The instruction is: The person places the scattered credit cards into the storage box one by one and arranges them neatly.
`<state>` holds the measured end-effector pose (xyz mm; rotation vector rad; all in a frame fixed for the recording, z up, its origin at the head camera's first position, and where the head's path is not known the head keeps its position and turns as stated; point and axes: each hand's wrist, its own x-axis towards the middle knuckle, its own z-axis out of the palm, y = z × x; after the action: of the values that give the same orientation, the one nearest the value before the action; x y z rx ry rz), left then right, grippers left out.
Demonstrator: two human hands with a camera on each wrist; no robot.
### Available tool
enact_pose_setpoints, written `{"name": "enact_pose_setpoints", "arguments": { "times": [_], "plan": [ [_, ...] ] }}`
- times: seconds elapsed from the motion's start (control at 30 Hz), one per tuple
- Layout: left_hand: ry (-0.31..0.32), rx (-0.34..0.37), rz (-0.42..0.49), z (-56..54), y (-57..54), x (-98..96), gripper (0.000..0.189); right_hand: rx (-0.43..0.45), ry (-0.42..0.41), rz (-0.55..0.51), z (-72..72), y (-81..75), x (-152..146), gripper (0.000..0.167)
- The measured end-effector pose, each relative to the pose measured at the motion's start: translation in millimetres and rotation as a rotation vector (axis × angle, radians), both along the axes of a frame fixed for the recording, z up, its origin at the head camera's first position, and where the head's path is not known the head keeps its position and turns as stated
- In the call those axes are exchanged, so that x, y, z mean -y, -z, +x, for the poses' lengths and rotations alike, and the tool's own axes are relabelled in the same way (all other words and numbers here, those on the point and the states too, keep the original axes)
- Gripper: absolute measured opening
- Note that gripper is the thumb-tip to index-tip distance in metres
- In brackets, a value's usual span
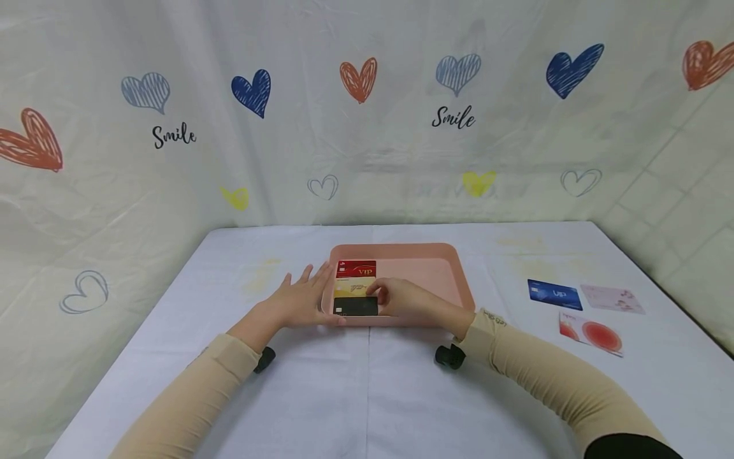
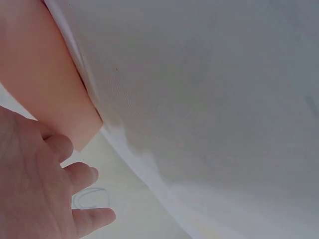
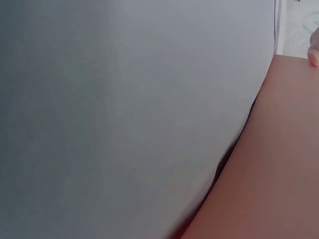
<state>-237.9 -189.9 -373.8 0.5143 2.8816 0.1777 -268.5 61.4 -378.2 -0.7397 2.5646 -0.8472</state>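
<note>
A pink tray (image 1: 421,280) lies on the table, with three cards in its left part. A red VIP card (image 1: 350,268) is at the back, a gold card (image 1: 348,287) in the middle and a black card (image 1: 355,307) at the front. My left hand (image 1: 301,303) rests at the tray's left rim, fingers spread and thumb along the front left corner. With curled fingers, my right hand (image 1: 404,298) holds the gold card by its right edge; the fingertips partly cover that edge. The left wrist view shows the left hand (image 2: 35,179) by the tray's edge.
To the right of the tray, on the white cloth, lie a blue card (image 1: 554,294), a pale pink card (image 1: 612,298) and a white card with red circles (image 1: 590,333). A curtain printed with hearts (image 1: 358,80) hangs behind the table.
</note>
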Motion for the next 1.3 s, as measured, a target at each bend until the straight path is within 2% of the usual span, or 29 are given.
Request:
{"name": "enact_pose_setpoints", "arguments": {
  "times": [0.13,0.23,0.43,0.6,0.83,1.13,1.3],
  "plan": [
    [-0.002,0.01,0.003,0.5,-0.7,-0.7,0.122,0.068,0.037,-0.078,3.3,-6.6,-5.3,0.04],
    [-0.007,0.019,0.002,0.8,-1.5,-1.0,0.121,0.086,0.053,-0.142,2.6,-12.8,-10.7,0.041],
    [-0.009,0.02,-0.002,-0.2,-1.2,-1.2,0.121,0.001,0.033,-0.168,0.2,-22.1,-25.2,0.037],
    [-0.014,0.018,-0.001,-1.1,0.0,-1.3,0.122,-0.034,0.048,-0.197,2.7,-29.2,-41.4,0.034],
    [-0.018,0.02,-0.005,-0.7,0.8,-1.1,0.122,-0.072,0.021,-0.332,2.6,-37.0,-72.3,0.027],
    [-0.017,0.026,-0.01,-1.1,1.5,-2.3,0.122,-0.11,0.124,-0.294,3.5,-35.1,-111.9,0.024],
    [-0.018,0.017,-0.021,-1.1,1.9,-2.6,0.123,-0.125,0.119,-0.292,-0.6,-30.3,-130.8,0.026]
  ]
}}
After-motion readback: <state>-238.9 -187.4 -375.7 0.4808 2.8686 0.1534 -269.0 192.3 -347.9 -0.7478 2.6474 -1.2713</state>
